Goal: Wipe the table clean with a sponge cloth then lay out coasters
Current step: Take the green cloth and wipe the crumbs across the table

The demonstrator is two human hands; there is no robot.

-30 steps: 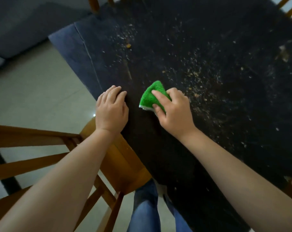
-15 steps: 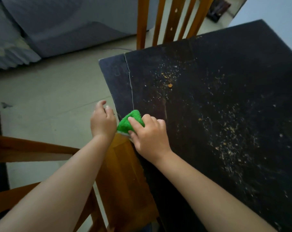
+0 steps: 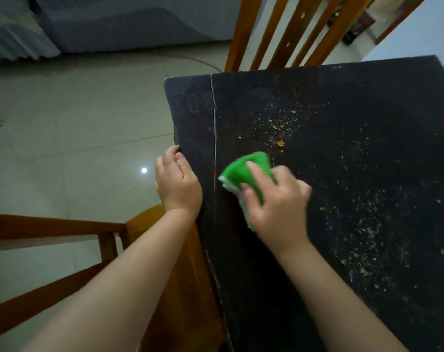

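Observation:
A dark wooden table fills the right half of the head view, strewn with pale crumbs and a few orange bits. My right hand presses a green sponge cloth with a white underside flat on the table, just right of a thin seam in the top. My left hand is cupped against the table's left edge, fingers curled, with nothing visible in it. No coasters are in view.
A wooden chair stands under the table's left edge below my left arm. Another chair's slatted back rises behind the far edge. Tiled floor lies to the left, a grey sofa beyond it.
My right hand has slid the sponge cloth from the table's left edge rightward across the seam. My left hand stays at the edge. The camera tilted slightly.

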